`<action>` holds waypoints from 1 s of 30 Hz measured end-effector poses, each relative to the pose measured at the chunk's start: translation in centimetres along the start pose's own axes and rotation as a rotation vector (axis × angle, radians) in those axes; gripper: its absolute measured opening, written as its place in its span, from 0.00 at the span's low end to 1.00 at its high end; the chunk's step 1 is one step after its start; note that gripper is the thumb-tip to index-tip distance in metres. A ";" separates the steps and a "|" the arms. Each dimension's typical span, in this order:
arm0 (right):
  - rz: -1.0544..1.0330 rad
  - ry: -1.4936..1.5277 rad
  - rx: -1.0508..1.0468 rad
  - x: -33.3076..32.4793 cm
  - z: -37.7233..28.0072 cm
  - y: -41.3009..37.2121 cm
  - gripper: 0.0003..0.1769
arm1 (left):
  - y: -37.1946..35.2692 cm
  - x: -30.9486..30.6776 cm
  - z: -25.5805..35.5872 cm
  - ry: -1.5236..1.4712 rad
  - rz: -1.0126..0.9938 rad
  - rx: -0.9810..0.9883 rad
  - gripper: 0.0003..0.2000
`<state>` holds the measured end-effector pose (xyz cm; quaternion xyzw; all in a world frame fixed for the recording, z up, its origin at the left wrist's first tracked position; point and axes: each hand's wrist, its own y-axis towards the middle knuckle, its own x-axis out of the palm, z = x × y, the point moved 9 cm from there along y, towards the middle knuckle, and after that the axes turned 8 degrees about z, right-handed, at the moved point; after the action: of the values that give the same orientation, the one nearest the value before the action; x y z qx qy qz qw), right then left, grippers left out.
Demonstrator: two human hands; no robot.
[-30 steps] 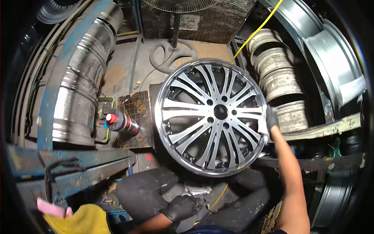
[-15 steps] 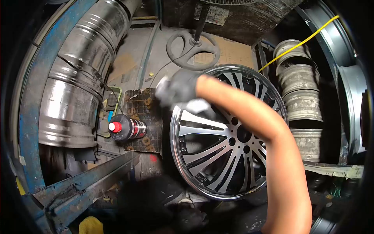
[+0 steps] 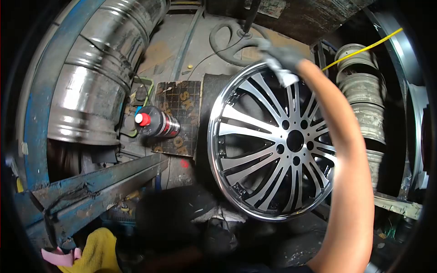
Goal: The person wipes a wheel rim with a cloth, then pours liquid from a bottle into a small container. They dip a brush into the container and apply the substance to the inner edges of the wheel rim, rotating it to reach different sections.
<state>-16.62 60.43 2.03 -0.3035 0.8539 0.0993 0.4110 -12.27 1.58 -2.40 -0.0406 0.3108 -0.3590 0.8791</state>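
My right hand (image 3: 286, 58), in a grey glove and smeared by motion, is at the far edge of an alloy wheel (image 3: 267, 135). It grips a white cloth (image 3: 283, 75) that hangs over the wheel's upper spokes. The wheel lies face up, with bright machined spokes, dark gaps and a polished chrome lip. My left hand is out of view. To the left of the wheel, a dark bottle (image 3: 159, 124) with a red and white cap lies tilted on a printed board (image 3: 185, 101).
Large shiny metal cylinders (image 3: 86, 100) line the left, behind a blue steel frame (image 3: 37, 113). Several bare rims (image 3: 362, 88) are stacked at right, near a yellow hose (image 3: 364, 49). A fan's base (image 3: 223, 45) stands beyond. A yellow cloth (image 3: 98, 250) lies at lower left.
My right hand has swept with the white cloth from the wheel's upper left to its far edge, away and to the right. The camera view has shifted, bringing more yellow cloth into sight.
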 end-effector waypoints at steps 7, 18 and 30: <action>0.276 0.156 0.745 -12.3 22.3 -31.1 0.37 | 0.0 -1.0 -0.4 -0.076 0.050 -0.098 0.18; 0.835 1.110 0.894 19.0 1.0 -55.4 0.23 | -2.9 4.1 -1.1 0.125 -0.335 -0.128 0.22; 0.958 1.019 1.008 25.2 -16.6 -22.2 0.39 | -1.5 10.9 -7.2 -0.885 0.152 -0.066 0.27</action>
<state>-26.03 24.77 -4.75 0.3004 0.9124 -0.2770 -0.0227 -11.37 -5.58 -13.33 -0.1956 -0.0818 -0.2314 0.9495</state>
